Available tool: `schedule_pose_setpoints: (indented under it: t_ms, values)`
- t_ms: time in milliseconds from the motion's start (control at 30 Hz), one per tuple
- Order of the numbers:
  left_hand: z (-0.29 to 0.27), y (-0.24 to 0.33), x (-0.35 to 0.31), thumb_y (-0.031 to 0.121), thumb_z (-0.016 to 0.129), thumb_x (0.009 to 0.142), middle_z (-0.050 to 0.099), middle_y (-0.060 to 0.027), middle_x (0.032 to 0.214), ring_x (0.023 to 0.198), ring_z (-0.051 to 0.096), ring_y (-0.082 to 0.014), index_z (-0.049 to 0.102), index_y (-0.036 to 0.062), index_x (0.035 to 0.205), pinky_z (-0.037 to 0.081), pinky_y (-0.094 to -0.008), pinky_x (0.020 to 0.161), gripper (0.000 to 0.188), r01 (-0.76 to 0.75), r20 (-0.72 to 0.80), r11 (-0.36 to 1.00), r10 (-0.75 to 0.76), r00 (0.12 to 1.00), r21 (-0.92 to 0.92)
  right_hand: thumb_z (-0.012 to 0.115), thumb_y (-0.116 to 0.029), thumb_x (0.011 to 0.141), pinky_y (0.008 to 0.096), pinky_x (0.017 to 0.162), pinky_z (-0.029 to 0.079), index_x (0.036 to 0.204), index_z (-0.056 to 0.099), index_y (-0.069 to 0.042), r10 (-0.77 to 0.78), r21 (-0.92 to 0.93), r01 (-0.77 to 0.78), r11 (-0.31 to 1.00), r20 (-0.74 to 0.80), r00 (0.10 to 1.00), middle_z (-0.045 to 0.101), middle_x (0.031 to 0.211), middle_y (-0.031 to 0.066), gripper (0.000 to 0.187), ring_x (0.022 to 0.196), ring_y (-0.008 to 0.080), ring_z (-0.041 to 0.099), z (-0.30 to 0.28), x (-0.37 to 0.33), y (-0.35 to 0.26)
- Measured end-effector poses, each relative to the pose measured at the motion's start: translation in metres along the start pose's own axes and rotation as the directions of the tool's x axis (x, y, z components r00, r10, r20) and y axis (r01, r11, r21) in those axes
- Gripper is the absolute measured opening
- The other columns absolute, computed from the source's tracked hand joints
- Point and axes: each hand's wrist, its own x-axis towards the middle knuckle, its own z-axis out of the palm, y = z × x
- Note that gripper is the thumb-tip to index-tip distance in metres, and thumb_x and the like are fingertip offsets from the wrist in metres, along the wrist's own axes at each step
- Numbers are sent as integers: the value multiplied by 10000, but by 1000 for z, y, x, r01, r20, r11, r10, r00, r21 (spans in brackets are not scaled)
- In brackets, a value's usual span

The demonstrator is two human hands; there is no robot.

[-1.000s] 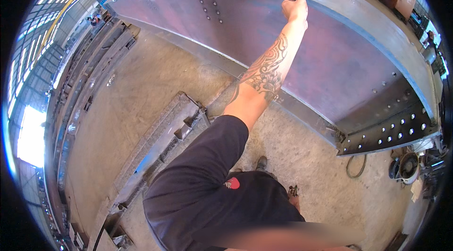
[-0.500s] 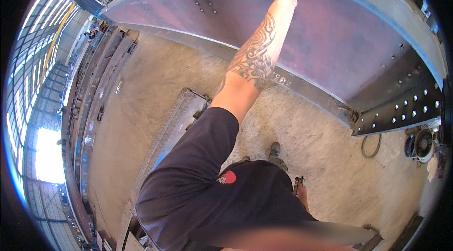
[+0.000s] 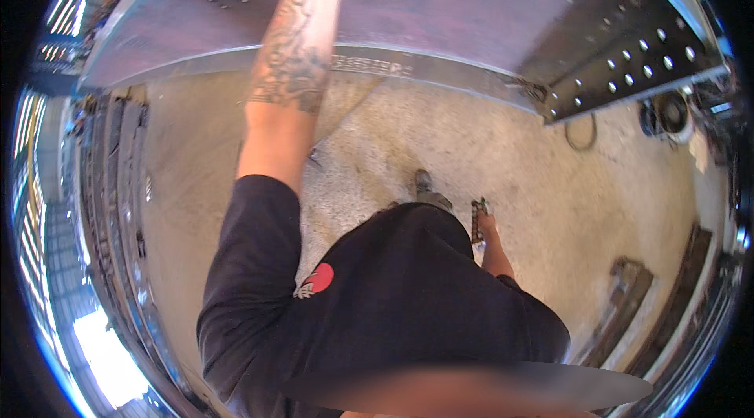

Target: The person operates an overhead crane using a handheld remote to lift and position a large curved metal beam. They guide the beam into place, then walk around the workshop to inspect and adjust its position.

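Head view: L arm (image 3: 275,135) reaches fwd, straight up the view, tattooed forearm crossing in front of a big steel beam (image 3: 440,10). L hand is cut off past the top edge, so can't tell how its fingers stand or whether they touch the beam. R arm hangs low on the person's R side; R hand (image 3: 487,223) looks closed round a dark thing (image 3: 477,218), long & narrow, w/ a bit of green at its upper end. Too small + blurry to say what kind. It's over the concrete floor (image 3: 377,159), just beside the shirt (image 3: 408,292), well apart from the beam.

Beam spans the top of the view, purplish side facing the person, btm lip running along it w/ pale marks. 2 rows of small round spots toward its L end (bolts or holes, can't tell). R end has a dark plate (image 3: 601,73) w/ rows of bright holes. Below that plate: 1 loop of hose (image 3: 581,149) on the floor, & a round fan-like thing (image 3: 674,113) to its R.

Shirt is dark w/ 1 red patch (image 3: 320,278); 1 shoe (image 3: 424,180) shows fwd of its hem, L of R hand. Long bars (image 3: 118,159) lie in rows at far L; 2 dark beams (image 3: 624,304) at lower R.
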Motion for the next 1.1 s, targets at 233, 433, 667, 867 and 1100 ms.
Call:
schedule_pose_setpoints:
  t_ms: [233, 433, 667, 867, 1100]
  values:
    - [-40, 8, 64, 320, 707, 807, 622, -221, 1119, 1014, 598, -282, 585, -129, 1091, 466, -399, 880, 546, -21, -113, 998, 13, 993, -64, 544, -608, 770, 441, 822, 496, 1108, 652, 10, 168, 102, -178, 979, 97, 981, 663, 1037, 243, 712, 1008, 356, 641, -52, -82, -46]
    - [-27, 5, 47, 317, 685, 849, 645, -183, 1121, 1029, 605, -254, 606, -88, 1115, 468, -373, 881, 491, -110, -17, 990, 109, 994, -86, 613, -563, 783, 373, 659, 492, 911, 681, 55, 108, 202, -138, 970, 152, 982, 673, 833, 111, 635, 761, 219, 640, -57, -137, -65]
    - [-64, 4, 71, 463, 709, 830, 676, -105, 898, 798, 580, -187, 658, -63, 988, 479, -369, 743, 551, 211, 211, 978, -206, 956, -2, 582, -603, 801, 418, 676, 480, 990, 630, 95, 44, 38, -51, 998, 173, 984, 656, 865, 172, 725, 819, 281, 642, -67, -123, -79]
    - [-33, -18, 66, 493, 713, 815, 675, -110, 891, 801, 574, -174, 661, -75, 955, 474, -356, 739, 587, -62, 81, 987, 51, 995, 146, 605, -450, 796, 411, 669, 501, 1059, 592, 101, -65, -48, 66, 997, 20, 998, 652, 906, 174, 611, 805, 284, 641, -65, -100, -92]
    - [-44, -12, 67, 346, 745, 814, 583, -60, 728, 596, 490, -130, 604, -24, 810, 391, -307, 534, 395, 169, 194, 974, -138, 971, -151, 597, -446, 789, 435, 797, 490, 1142, 573, 86, -54, -67, 61, 996, 109, 993, 639, 1037, 230, 640, 952, 342, 626, -103, -125, -141]
